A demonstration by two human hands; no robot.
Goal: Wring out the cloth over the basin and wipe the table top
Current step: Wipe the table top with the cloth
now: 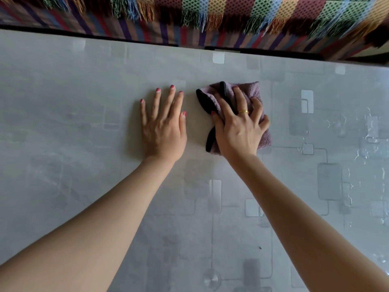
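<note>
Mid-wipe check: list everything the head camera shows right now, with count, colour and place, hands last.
cloth: one, mauve with black trim, folded, on the table right of centre, under the right hand
table top: one, grey with a pattern of pale squares and lines, fills most of the view; shiny streaks at its right side
fringed textile: one, multicoloured with tassels, beyond the table's far edge
striped fabric: one, purple, red and brown stripes, under the fringe
basin: not in view
left hand: one, flat on the table, fingers straight, left of the cloth, apart from it
right hand: one, gold ring, fingers curled into the cloth
</note>
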